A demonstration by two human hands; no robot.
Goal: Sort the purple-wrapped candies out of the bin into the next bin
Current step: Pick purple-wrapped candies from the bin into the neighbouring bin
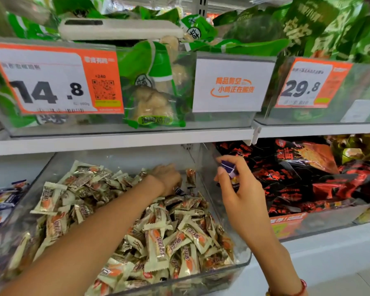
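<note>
A clear plastic bin [207, 167] on the lower shelf holds a heap of cream-and-orange wrapped candies [158, 238]. My left hand [167, 178] reaches deep into the bin's far right corner, fingers curled down among the candies beside a purple-wrapped candy [179, 191]; whether it grips that one I cannot tell. My right hand [237, 189] hovers over the bin's right wall and pinches purple-wrapped candies [230, 170] between thumb and fingers. At the far left, a neighbouring bin holds more purple-wrapped candies [2, 199].
To the right sits a bin of red-and-black snack bags [308, 178]. The upper shelf carries clear bins of green snack packs [154, 86] with orange price tags [51, 82] and a white sign [233, 86]. The white shelf edge [115, 142] hangs just above the candy bin.
</note>
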